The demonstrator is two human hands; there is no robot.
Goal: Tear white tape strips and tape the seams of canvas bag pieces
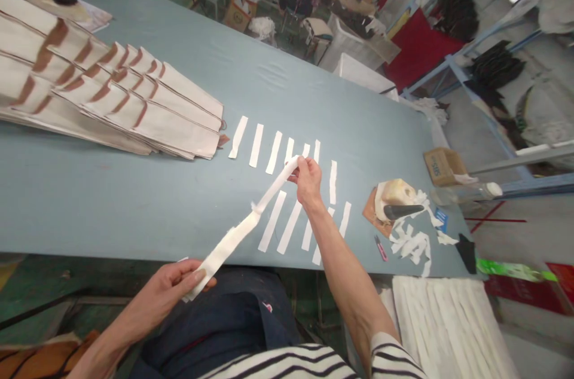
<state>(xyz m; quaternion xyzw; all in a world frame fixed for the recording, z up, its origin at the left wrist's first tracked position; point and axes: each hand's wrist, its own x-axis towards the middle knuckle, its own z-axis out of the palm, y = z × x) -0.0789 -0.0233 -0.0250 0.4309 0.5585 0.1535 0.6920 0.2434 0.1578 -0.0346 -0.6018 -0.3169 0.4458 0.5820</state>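
A long white strip (233,241) stretches slantwise between my two hands, with a ragged, narrowed spot near its middle. My left hand (179,280) pinches its lower end in front of the table edge. The upper end is between the fingers of my right hand (308,179), above the table. Whether this is one strip or two joined pieces, I cannot tell. Several shorter white strips (271,220) lie apart in two rough rows on the blue-grey table (179,199); my right hand and forearm partly hide some.
Overlapping cream fabric panels (170,110) with brown marks cover the table's left. On the right are an iron-like object with a dark handle (403,211), small pink-handled snips (381,247), crumpled white scraps (412,244) and a cardboard box (443,165). White fabric (448,319) is stacked below.
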